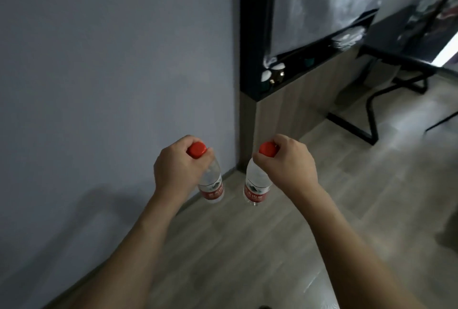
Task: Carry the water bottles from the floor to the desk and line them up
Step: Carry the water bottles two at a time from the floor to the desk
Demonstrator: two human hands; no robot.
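I hold two clear water bottles with red caps and red labels, one in each hand, both hanging above the wooden floor near the wall corner. My left hand (177, 167) grips the neck of the left bottle (212, 186) just under its cap. My right hand (288, 162) grips the neck of the right bottle (256, 186) the same way. The two bottles hang upright, side by side and apart. A dark desk (396, 58) with black legs stands at the upper right.
A grey wall (111, 61) fills the left side. A black-framed cabinet or mirror panel (250, 36) stands past the corner, with small items on its low ledge. The desk's black leg frame (371, 120) rests on the wooden floor (322, 209) at right.
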